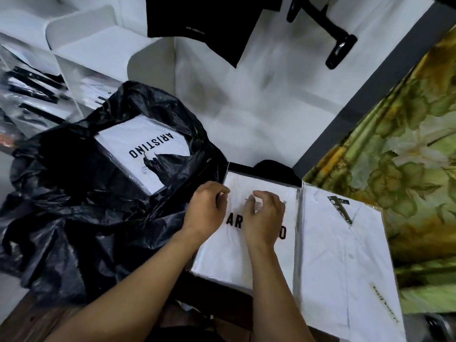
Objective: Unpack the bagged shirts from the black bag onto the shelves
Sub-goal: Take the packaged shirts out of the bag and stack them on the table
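Both hands rest on a bagged shirt just outside the black bag, at its label.

Nearest, at 6 o'clock, the bagged shirt (246,257) lies flat. The right hand (265,215) pinches a small paper label (258,204) on its top, and the left hand (206,209) curls its fingers round the upper-left corner. The step looks like checking one packet before shelving it. The next move calls for a grip on both edges and a lift toward 10 o'clock. Touching it at 3 o'clock lies a second packet (345,243). At 9 o'clock the black bag (74,206) gapes with another packet (143,149) inside. Its crumpled bulk sits between the hands and the shelves (81,45) at 10 to 11 o'clock, which already hold packets. At 12 o'clock hangs a black garment (202,21), with a hanger (338,45) at 1 and floral cloth (407,144) at 2.
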